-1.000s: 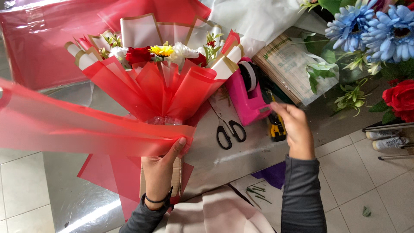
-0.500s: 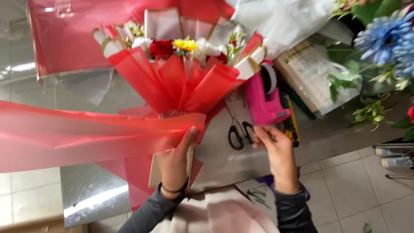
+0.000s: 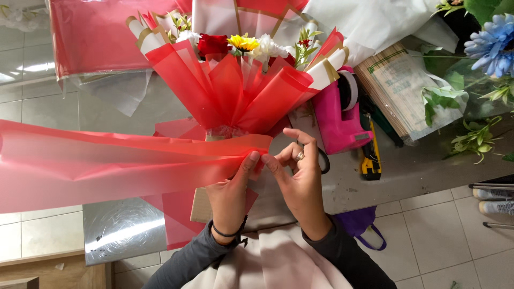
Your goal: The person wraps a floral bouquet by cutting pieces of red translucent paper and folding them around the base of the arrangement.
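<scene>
— Pinching the red sheet (image 3: 107, 166), is that what both hands do?

— Yes. The left hand (image 3: 231, 195) has its fingers (image 3: 250, 160) pressed on the end of the sheet. The right hand (image 3: 300, 182) is just beside it, and its fingers (image 3: 270, 163) pinch the same end.

— Where does the sheet go?

— It runs out far to the left, over the shiny counter (image 3: 123, 230) and the floor.

— What is above the hands?

— A bouquet (image 3: 235, 80) lies on the counter. It has red wrap, a red rose and a yellow flower. It is just past the hands.

— And on the right?

— A pink tape holder (image 3: 337, 115) sits by the bouquet. A yellow knife (image 3: 370, 155) is next to it. Black scissors (image 3: 323, 160) peek out behind the right hand. Blue flowers (image 3: 490, 45) are in the far corner.
</scene>
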